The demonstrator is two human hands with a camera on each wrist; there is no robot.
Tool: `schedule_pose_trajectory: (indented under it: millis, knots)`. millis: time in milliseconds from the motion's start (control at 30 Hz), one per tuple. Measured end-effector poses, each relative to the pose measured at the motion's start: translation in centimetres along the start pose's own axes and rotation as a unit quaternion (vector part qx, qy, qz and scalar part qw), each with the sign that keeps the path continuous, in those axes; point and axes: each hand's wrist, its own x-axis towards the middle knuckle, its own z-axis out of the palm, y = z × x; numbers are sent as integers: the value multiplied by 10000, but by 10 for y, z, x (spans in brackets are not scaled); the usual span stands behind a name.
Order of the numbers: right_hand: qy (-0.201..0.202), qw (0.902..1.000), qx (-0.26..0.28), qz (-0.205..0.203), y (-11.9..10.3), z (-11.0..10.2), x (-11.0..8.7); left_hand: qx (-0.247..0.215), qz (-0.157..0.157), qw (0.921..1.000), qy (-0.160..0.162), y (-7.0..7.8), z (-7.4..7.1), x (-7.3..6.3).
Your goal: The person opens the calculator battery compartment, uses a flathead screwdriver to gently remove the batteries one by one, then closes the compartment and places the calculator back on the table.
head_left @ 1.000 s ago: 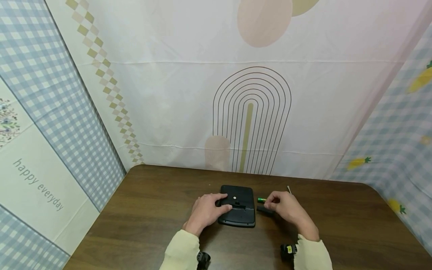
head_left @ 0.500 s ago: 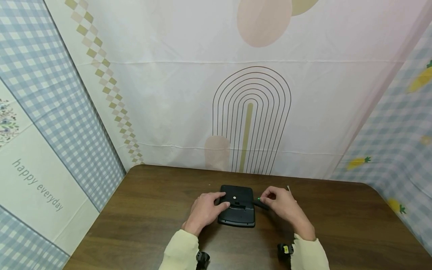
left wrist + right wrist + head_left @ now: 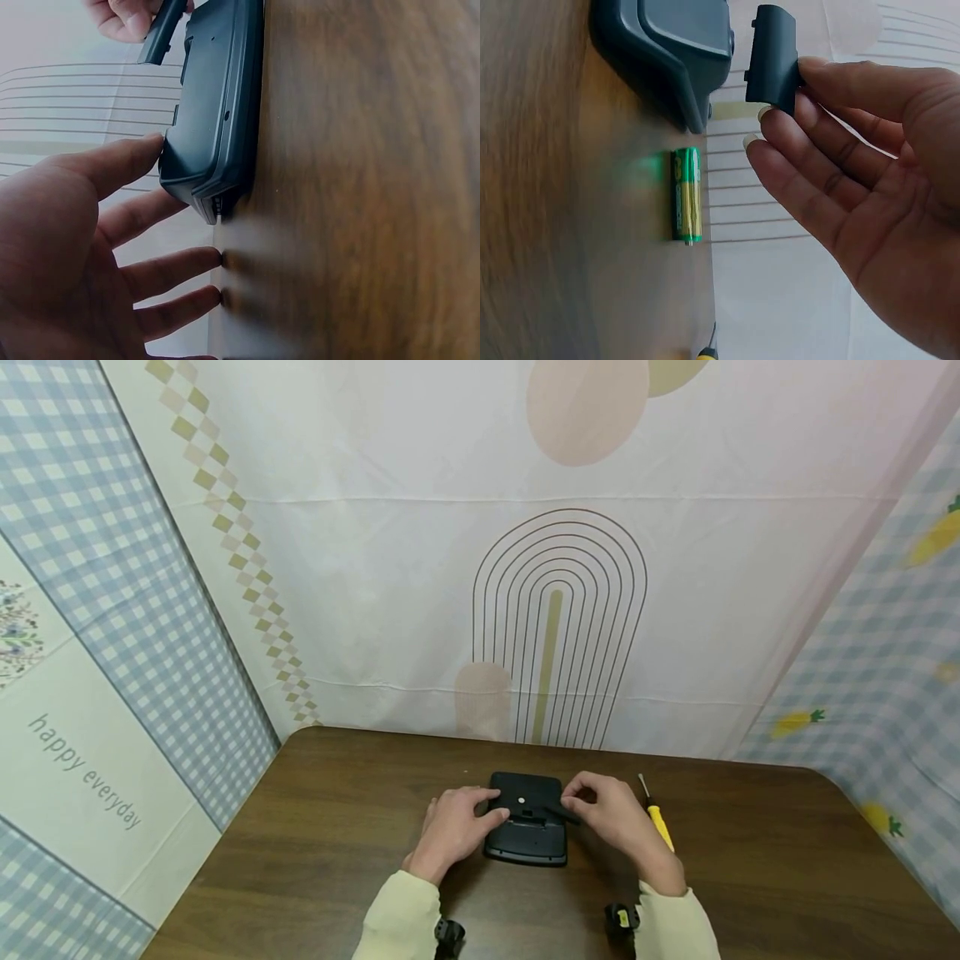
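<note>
A black desk calculator (image 3: 525, 842) lies back side up on the table, its wedge-shaped casing also visible in the left wrist view (image 3: 214, 97). My left hand (image 3: 456, 828) steadies its left side, thumb on the back and index finger at the edge. The other fingers (image 3: 176, 274) are spread, their tips at the tabletop. My right hand (image 3: 611, 814) pinches a small black battery cover (image 3: 774, 60) between thumb and fingers, tilted over the calculator's right edge. A green and gold battery (image 3: 687, 195) lies beside the calculator, below the right hand; the head view hides it.
A screwdriver (image 3: 657, 817) with a yellow handle lies on the brown wooden table (image 3: 337, 810), just right of my right hand and partly behind the wrist. Patterned cloth (image 3: 390, 610) hangs behind the table and at both sides.
My right hand has lifted the battery cover from the table beside the battery and carried it left to the calculator. More of the screwdriver shows now. The left hand has barely moved.
</note>
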Motion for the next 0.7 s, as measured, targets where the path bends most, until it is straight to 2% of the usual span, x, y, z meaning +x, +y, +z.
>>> schedule_pose_trajectory:
  millis: [333,700]
  knots:
    - [-4,9993,8,-387,-14,17,4,-3,-181,9997,-131,-1,1,2]
    - [-33,9957,-102,-915,-21,28,5,30,-210,9997,-135,-2,2,2]
